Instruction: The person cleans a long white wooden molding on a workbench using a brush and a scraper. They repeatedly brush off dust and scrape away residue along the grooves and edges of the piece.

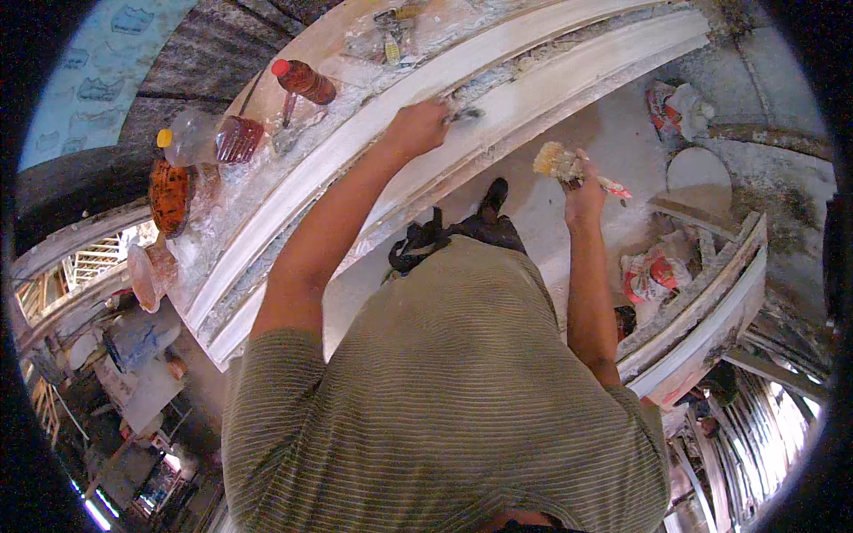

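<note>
My left hand (419,130) is closed at the long white moulding (524,96) on the bench, over the groove along its length. A small dark grey tip (466,115) shows just beyond its fingers; what it belongs to is too blurred to tell. Held out to the right, away from the bench, my right hand (583,197) grips a wide paintbrush (558,162). The brush's pale bristles point left, and a red and white handle end sticks out on the other side of the fist.
On the bench lie a red-capped bottle (305,82), a clear yellow-capped bottle (188,139) and an orange stained container (170,197). At the right are another moulding (711,306) on a wooden support and crumpled red and white bags (656,272). My shoe (494,197) stands beside the bench.
</note>
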Motion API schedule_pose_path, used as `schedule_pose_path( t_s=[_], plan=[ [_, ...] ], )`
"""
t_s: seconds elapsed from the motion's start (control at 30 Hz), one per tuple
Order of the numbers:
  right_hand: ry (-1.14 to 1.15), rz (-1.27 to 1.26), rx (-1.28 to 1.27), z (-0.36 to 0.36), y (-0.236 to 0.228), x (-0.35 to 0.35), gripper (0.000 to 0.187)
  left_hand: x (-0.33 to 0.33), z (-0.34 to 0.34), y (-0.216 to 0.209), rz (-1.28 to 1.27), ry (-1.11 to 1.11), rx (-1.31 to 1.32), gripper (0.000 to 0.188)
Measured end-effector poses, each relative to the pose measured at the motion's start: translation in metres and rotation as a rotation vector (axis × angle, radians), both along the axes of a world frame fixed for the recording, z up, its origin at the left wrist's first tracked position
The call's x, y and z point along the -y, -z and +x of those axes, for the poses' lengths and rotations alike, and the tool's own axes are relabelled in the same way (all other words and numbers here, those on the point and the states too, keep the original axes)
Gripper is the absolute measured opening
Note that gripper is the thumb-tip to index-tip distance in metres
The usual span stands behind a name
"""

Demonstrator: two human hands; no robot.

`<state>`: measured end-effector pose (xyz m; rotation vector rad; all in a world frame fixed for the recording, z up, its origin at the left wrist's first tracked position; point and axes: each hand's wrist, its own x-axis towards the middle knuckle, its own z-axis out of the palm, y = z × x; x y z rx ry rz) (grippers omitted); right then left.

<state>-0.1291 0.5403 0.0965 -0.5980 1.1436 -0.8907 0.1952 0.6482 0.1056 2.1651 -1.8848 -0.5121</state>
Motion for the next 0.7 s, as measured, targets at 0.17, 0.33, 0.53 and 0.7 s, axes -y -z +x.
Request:
schedule_pose_path(
  t_s=[0.17,0.33,0.53,0.7],
  plan=[
    [0.003,-0.050,-0.070,-0.006,-0.025,0.025,0.035,-0.020,0.014,0.001,0.049,0.018,-0.001,0.021],
    [0.178,-0.043,-0.041,-0.061,-0.002,0.038,0.037,-0.101,0.033,-0.024,0.045,0.045,-0.082,0.013],
    [0.233,0.106,-0.057,-0.092,0.043,0.046,0.037,0.071,-0.020,0.007,-0.075,0.065,0.005,0.020],
    [0.078,0.054,-0.046,-0.062,0.027,0.074,0.035,0.090,-0.024,-0.008,0.017,-0.048,-0.014,0.024]
  ],
)
